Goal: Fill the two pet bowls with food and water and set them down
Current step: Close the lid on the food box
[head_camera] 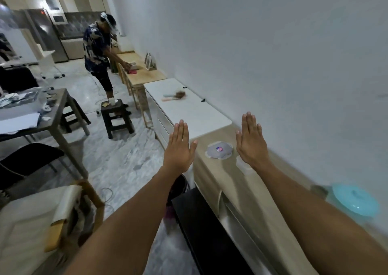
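Both my arms reach forward over a beige counter (241,190) along the white wall. My left hand (179,146) is flat with straight fingers, palm down, holding nothing, above the counter's front edge. My right hand (251,140) is flat too and empty, nearer the wall. Between them on the counter lies a round clear-lidded container (219,150) with a small red and blue label. A turquoise round lid or bowl (354,199) sits on the counter at the far right, partly behind my right forearm. The view is motion-blurred.
A white cabinet (189,109) beyond the counter bears a brush-like object (175,96). Further on, a person (98,54) leans over a wooden table (142,73). A dark stool (115,115) with a cup, a grey table (42,115) and chairs stand on the marble floor at left.
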